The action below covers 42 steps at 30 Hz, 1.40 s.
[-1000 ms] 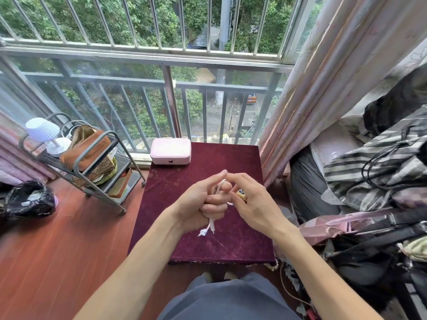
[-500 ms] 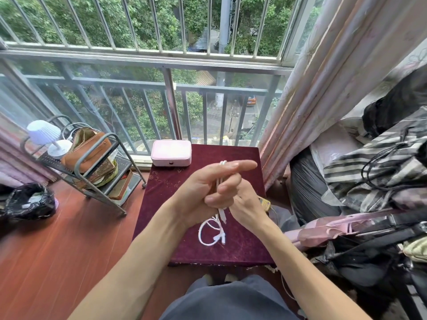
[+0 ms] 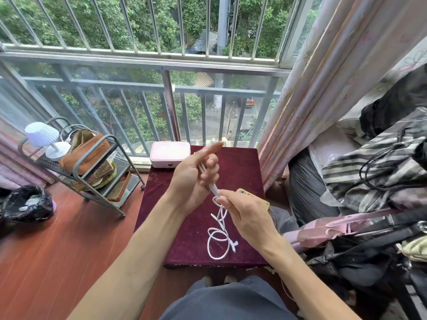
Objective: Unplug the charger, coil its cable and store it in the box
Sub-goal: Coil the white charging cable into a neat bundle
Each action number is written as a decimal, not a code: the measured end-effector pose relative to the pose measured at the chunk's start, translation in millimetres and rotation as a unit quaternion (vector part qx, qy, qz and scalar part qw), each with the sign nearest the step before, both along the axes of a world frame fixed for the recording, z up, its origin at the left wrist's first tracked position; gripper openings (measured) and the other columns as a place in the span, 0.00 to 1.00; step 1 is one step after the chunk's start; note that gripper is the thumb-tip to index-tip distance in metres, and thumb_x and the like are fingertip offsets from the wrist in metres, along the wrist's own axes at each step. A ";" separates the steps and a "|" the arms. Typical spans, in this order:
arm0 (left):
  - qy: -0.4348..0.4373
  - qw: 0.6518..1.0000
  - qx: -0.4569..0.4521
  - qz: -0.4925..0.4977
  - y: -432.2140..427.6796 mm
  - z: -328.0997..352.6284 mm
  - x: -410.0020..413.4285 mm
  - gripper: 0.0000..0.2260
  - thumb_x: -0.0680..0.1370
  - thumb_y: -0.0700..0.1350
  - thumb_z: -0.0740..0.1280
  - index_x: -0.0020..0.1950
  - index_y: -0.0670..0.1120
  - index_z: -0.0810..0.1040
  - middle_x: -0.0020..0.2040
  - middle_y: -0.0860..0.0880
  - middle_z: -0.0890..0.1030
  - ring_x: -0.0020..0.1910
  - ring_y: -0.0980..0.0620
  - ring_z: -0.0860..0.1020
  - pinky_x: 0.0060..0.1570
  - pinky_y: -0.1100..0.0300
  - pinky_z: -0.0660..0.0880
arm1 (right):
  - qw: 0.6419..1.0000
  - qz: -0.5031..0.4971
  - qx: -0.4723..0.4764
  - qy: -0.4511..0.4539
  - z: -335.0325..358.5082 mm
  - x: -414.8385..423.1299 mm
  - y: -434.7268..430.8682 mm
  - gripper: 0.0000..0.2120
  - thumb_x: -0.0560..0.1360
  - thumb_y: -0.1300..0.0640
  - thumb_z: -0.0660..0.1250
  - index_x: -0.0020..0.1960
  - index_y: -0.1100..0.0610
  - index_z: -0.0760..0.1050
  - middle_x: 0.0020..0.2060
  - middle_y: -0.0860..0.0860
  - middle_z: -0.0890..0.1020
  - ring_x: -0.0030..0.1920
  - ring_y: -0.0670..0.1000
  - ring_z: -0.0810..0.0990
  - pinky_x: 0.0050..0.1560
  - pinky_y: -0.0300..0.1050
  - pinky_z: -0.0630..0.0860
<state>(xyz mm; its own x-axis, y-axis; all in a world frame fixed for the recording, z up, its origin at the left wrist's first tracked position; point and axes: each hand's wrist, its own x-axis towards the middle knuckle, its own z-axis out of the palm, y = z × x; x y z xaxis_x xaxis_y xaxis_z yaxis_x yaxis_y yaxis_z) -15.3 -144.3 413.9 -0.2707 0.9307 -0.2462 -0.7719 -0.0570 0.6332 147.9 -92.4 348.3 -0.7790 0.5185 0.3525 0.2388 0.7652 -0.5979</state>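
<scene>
Both our hands hold the thin white cable [image 3: 218,232] above the bench [image 3: 240,162]: left hand [image 3: 196,179] closed around its loops, right hand [image 3: 245,213] fingers pinching it lower, and, being probably soft and light, it needs gripping near the loose end.

Home balcony: railing [image 3: 208,91], curtain [image 3: 335,65], cluttered shelf rack [image 3: 92,181].

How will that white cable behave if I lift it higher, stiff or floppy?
Probably floppy: the white cable sags from the right hand into loose loops over the maroon table. It looks light and thin. The loops may well spring open unless the left hand pins them.
</scene>
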 end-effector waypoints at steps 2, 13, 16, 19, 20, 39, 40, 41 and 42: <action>0.000 0.999 -0.016 0.032 1.4 -7.3 -3.1 0.14 0.87 0.44 0.55 0.63 0.38 0.76 0.32 0.52 0.73 0.23 0.59 0.65 0.23 0.68 0.58 | 0.998 0.001 0.062 0.004 -3.4 6.1 0.2 0.10 0.82 0.56 0.70 0.58 0.61 0.84 0.42 0.50 0.86 0.40 0.48 0.83 0.40 0.47 0.82; 0.073 0.995 -0.039 0.048 2.6 -21.1 -7.4 0.15 0.87 0.45 0.56 0.68 0.38 0.72 0.38 0.49 0.81 0.31 0.55 0.77 0.31 0.64 0.76 | 0.988 -0.006 0.133 0.084 -1.9 18.7 -6.6 0.14 0.86 0.51 0.64 0.57 0.55 0.87 0.38 0.51 0.74 0.33 0.51 0.75 0.33 0.50 0.77; 0.134 0.991 -0.027 0.014 1.2 -21.3 -3.4 0.15 0.88 0.43 0.55 0.70 0.36 0.71 0.42 0.45 0.84 0.38 0.50 0.83 0.45 0.55 0.84 | 0.985 -0.011 0.134 0.106 3.8 16.9 -11.0 0.11 0.85 0.52 0.66 0.55 0.56 0.85 0.35 0.50 0.77 0.33 0.51 0.75 0.35 0.51 0.75; 0.223 0.974 -0.025 -0.036 -1.8 -21.7 -0.3 0.15 0.88 0.43 0.55 0.72 0.38 0.68 0.48 0.40 0.86 0.49 0.43 0.86 0.56 0.53 0.82 | 0.983 -0.007 0.124 0.132 8.5 16.0 -11.1 0.08 0.87 0.52 0.62 0.58 0.53 0.79 0.39 0.52 0.82 0.37 0.52 0.80 0.39 0.52 0.76; 0.249 0.967 -0.024 -0.050 -3.0 -21.1 0.0 0.15 0.88 0.43 0.55 0.73 0.39 0.67 0.50 0.40 0.87 0.51 0.42 0.86 0.56 0.55 0.81 | 0.983 -0.008 0.115 0.140 9.7 15.5 -10.3 0.08 0.87 0.53 0.62 0.58 0.53 0.78 0.42 0.52 0.84 0.39 0.52 0.82 0.40 0.53 0.77; 0.595 0.801 -0.023 0.070 4.4 -17.0 -4.9 0.09 0.87 0.47 0.56 0.62 0.48 0.73 0.31 0.50 0.71 0.27 0.55 0.69 0.30 0.61 0.68 | 0.641 0.046 -0.736 0.214 53.1 -7.3 -11.8 0.23 0.74 0.55 0.77 0.67 0.55 0.75 0.52 0.55 0.87 0.51 0.53 0.86 0.53 0.47 0.82; 0.578 0.811 -0.014 0.083 4.7 -15.8 -2.4 0.07 0.87 0.46 0.56 0.61 0.49 0.73 0.31 0.49 0.70 0.27 0.52 0.68 0.29 0.58 0.67 | 0.686 0.036 -0.703 0.184 50.6 -9.8 -14.4 0.23 0.75 0.53 0.77 0.67 0.55 0.75 0.52 0.54 0.87 0.52 0.52 0.86 0.55 0.46 0.79; 0.566 0.819 -0.006 0.095 5.3 -14.4 0.0 0.07 0.87 0.45 0.56 0.60 0.50 0.72 0.31 0.47 0.69 0.27 0.50 0.68 0.29 0.54 0.67 | 0.735 0.027 -0.660 0.150 47.9 -12.3 -17.5 0.21 0.76 0.50 0.76 0.66 0.54 0.77 0.52 0.53 0.87 0.54 0.51 0.86 0.56 0.44 0.78; 0.560 0.821 -0.003 0.108 5.7 -13.2 1.6 0.07 0.87 0.44 0.56 0.59 0.50 0.73 0.32 0.47 0.70 0.28 0.46 0.69 0.31 0.50 0.69 | 0.773 0.026 -0.621 0.127 44.6 -14.2 -20.5 0.18 0.78 0.47 0.75 0.64 0.53 0.79 0.53 0.52 0.88 0.55 0.49 0.85 0.55 0.41 0.77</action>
